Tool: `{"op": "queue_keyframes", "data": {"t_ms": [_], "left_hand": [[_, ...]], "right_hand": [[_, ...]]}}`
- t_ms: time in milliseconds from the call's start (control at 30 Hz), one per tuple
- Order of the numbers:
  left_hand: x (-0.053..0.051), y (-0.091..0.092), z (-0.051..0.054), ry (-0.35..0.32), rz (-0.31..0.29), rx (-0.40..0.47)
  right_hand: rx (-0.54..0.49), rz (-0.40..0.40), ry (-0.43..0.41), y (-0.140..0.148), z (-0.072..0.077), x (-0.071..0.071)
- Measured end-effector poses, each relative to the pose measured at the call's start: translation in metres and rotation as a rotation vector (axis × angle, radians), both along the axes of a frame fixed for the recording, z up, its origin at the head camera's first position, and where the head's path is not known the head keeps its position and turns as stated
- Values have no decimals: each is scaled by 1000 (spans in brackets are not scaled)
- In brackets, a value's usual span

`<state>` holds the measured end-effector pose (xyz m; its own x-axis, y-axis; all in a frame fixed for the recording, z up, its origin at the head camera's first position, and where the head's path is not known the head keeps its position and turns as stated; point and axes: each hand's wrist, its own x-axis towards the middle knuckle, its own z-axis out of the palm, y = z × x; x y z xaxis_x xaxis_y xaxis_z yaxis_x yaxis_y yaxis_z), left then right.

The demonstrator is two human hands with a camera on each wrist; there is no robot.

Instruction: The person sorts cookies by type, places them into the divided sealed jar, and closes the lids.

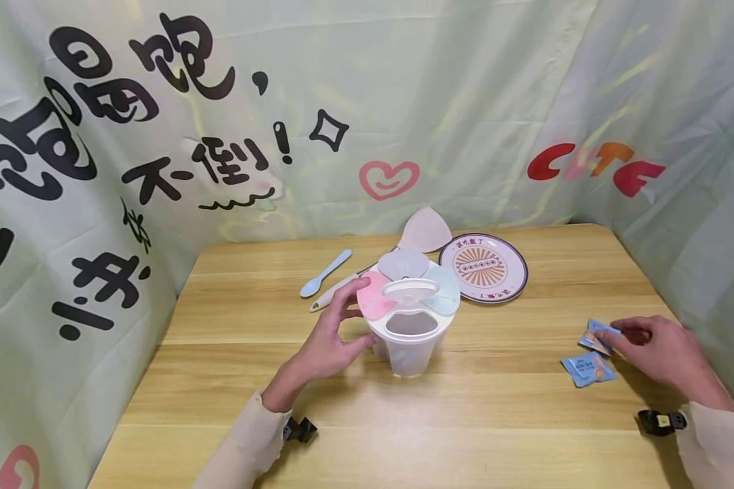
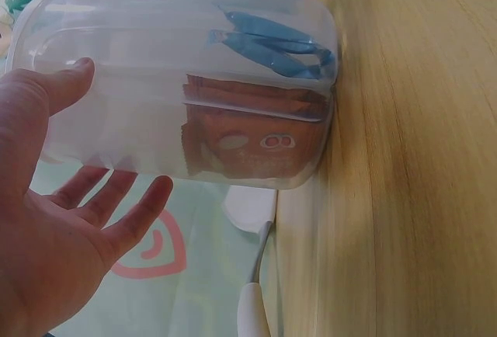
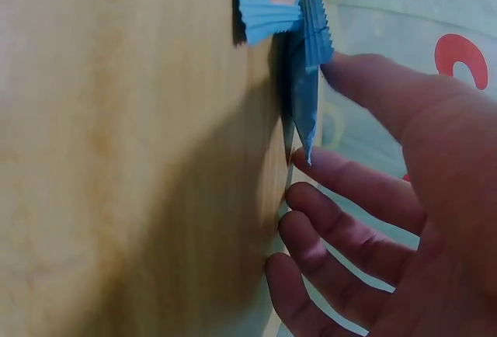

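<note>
A clear plastic storage box [image 1: 411, 354] with a petal-like lid of pink, pale blue and white flaps stands upright mid-table, its front white flap raised over an opening. My left hand [image 1: 327, 343] holds its left side, thumb low and fingers near the pink flap [image 1: 376, 297]. Through the wall in the left wrist view, brown packets [image 2: 252, 139] and blue packets [image 2: 276, 46] show in separate compartments. At the right, my right hand [image 1: 663, 350] pinches one blue packet [image 3: 304, 88] between thumb and index finger. A second blue packet [image 1: 589, 369] lies on the table nearer me.
Behind the box lie a pale blue spoon [image 1: 326, 274], a spatula with a white head [image 1: 426, 231] and a round patterned plate [image 1: 506, 268]. The box partly covers the spatula. Printed curtains [image 1: 465, 102] hang around the wooden table [image 1: 220, 326].
</note>
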<state>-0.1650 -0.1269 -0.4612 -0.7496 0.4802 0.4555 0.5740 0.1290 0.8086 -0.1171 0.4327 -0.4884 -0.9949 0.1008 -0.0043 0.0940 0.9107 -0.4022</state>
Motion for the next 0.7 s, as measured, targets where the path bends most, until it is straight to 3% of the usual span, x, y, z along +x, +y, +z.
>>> {"op": "queue_keyframes", "data": {"t_ms": [200,467,700], "left_hand": [[0,0,-1,5,-1,3],[-1,1,-2,27,-10,13],[-2,1,-3,32,-10,17]], "right_hand": [[-6,-10,-12,-2,2,0],[-97,-3,-78,-7,4,1],[-145,-31,-59,-10,3,2]]}}
